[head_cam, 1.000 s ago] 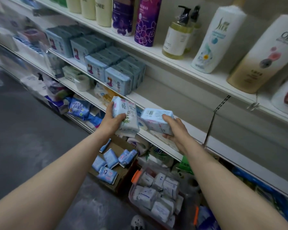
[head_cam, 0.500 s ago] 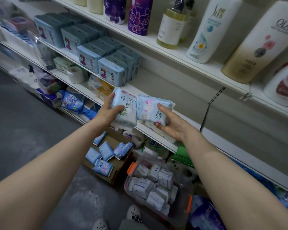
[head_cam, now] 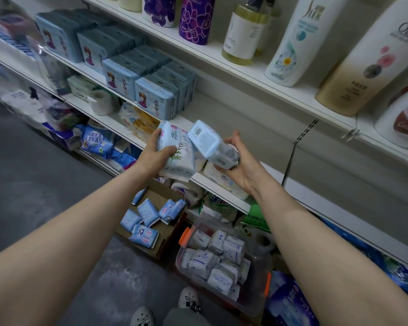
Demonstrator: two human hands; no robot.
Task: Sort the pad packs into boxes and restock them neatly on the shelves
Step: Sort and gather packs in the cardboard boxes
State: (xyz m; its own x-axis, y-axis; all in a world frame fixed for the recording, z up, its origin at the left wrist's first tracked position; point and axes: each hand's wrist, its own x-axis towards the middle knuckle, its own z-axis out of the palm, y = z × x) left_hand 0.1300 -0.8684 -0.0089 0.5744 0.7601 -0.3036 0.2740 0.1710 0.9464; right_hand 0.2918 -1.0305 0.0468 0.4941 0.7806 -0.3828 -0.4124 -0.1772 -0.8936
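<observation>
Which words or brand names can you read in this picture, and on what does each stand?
"OLAY": white and gold bottle, top shelf.
"SLEK": white bottle beside it.
Chinese characters, among them "医护级": blue shelf pack.
Print on the packs held in the left hand and right hand: too small or blurred.

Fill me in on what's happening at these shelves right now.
A person is restocking pad packs. The left hand grips a white pack with a plant print, and the right hand holds a light blue pack tilted against it, both in front of the middle shelf. On the floor below sit a cardboard box of blue packs and a clear bin of white ones.
</observation>
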